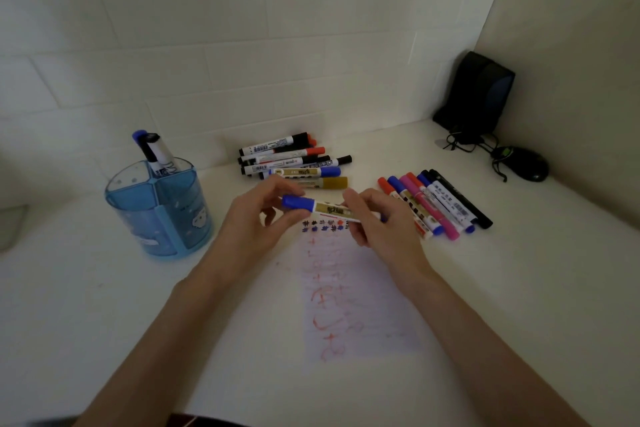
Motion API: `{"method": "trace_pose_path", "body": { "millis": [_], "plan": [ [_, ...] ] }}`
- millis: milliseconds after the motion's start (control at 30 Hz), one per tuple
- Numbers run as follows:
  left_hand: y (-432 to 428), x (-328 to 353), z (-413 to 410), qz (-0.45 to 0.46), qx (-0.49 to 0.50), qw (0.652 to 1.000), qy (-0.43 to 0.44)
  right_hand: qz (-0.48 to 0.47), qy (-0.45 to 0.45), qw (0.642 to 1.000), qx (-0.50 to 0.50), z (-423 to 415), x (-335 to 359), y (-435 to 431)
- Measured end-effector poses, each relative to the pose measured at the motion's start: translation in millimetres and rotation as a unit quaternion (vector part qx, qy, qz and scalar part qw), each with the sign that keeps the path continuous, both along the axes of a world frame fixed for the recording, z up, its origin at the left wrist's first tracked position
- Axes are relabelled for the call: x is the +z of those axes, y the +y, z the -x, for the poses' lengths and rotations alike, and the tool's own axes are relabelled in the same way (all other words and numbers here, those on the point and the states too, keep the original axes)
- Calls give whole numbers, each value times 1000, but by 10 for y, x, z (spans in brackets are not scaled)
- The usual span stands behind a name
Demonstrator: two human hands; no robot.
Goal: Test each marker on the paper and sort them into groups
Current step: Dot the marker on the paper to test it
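Note:
Above the top of the paper (360,295) I hold a blue-capped marker (320,207) with a gold label, lying level between both hands. My left hand (256,218) pinches its blue cap end. My right hand (377,222) grips the barrel end. The paper bears red scribbles and small blue and red test marks. One pile of markers (294,159) lies behind my hands by the wall. A second row of markers (433,204) lies to the right of the paper.
A blue translucent pen holder (161,208) with two markers (156,152) standing in it is at the left. A black speaker (474,97) and a black mouse (526,163) with cables sit in the far right corner. A tiled wall closes the back.

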State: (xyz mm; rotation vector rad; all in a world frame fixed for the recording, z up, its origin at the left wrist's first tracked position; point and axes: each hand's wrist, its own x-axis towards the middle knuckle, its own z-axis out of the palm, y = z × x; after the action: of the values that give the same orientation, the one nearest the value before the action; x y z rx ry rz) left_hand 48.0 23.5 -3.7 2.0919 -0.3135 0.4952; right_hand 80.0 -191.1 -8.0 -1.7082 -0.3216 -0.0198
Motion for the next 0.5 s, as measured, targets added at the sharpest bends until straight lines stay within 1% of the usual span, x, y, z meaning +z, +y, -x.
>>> {"method": "trace_pose_path", "body": {
  "millis": [67,200,300,433,500],
  "plan": [
    [53,96,34,18,-9,1000,-16,19,-11,1000,22,10,16,5],
    [239,305,244,71,-6,997,-44,21,-19,997,68,-1,68,53],
    [444,508,437,99,45,990,-91,57,-40,995,77,-26,61,152],
    [827,860,652,74,138,968,-198,76,-51,993,71,-28,14,247],
    [1016,994,728,63,181,954,-232,88,-53,993,66,-26,-3,265]
  ]
}}
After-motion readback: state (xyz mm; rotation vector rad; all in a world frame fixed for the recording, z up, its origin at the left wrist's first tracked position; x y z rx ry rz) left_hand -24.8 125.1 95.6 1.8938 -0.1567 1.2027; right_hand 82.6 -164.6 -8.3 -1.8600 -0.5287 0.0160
